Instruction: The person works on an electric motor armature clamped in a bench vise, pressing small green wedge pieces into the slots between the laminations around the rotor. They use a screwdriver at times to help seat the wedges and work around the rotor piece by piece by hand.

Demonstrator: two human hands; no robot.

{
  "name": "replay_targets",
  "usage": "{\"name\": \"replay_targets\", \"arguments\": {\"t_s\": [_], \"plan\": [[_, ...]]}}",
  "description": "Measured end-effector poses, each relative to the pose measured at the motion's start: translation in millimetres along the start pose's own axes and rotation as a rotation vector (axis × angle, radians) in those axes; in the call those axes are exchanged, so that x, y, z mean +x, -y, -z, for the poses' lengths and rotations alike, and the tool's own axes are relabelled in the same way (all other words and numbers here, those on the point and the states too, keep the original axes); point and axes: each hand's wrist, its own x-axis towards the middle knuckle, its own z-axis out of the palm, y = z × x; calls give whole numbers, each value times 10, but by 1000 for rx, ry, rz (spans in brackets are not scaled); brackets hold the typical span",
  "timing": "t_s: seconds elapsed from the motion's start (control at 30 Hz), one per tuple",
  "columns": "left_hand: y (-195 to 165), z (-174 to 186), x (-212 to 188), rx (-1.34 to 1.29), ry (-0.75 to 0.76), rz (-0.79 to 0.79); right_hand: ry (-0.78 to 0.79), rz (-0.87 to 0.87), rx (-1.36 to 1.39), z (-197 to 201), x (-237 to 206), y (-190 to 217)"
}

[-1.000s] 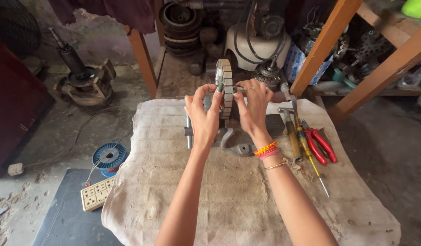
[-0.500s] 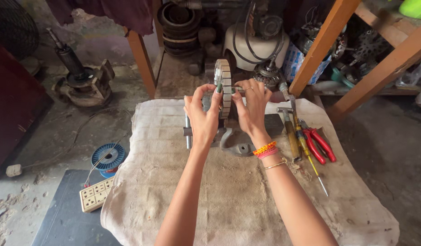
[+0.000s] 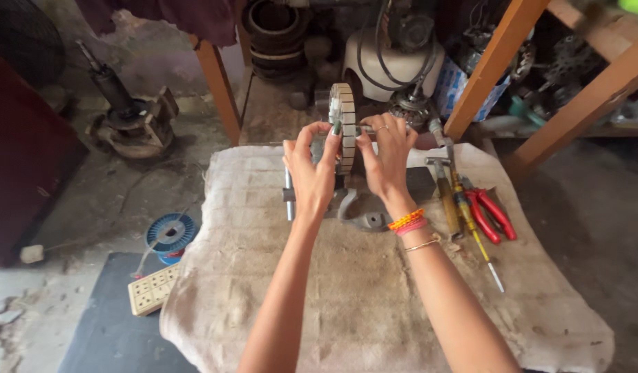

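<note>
A round metal stator core with a slotted rim stands on edge above a grey metal stand on a cloth-covered table. My left hand grips the core's left face, fingers curled over the rim. My right hand presses on its right side at the shaft, and coloured bangles circle that wrist. A short steel rod sticks up just left of my left hand.
A hammer, a yellow screwdriver and red-handled pliers lie at the table's right. A blue wire spool and a cream socket strip sit on the floor at left. Orange wooden legs and motor parts stand behind.
</note>
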Motion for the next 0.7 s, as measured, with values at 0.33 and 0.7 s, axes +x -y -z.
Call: {"name": "replay_targets", "arguments": {"t_s": [0.33, 0.7], "plan": [[-10, -12, 14, -6, 10, 6, 4, 1, 29, 13, 9, -17], [-40, 10, 1, -22, 33, 59, 9, -15, 34, 34, 27, 26]]}}
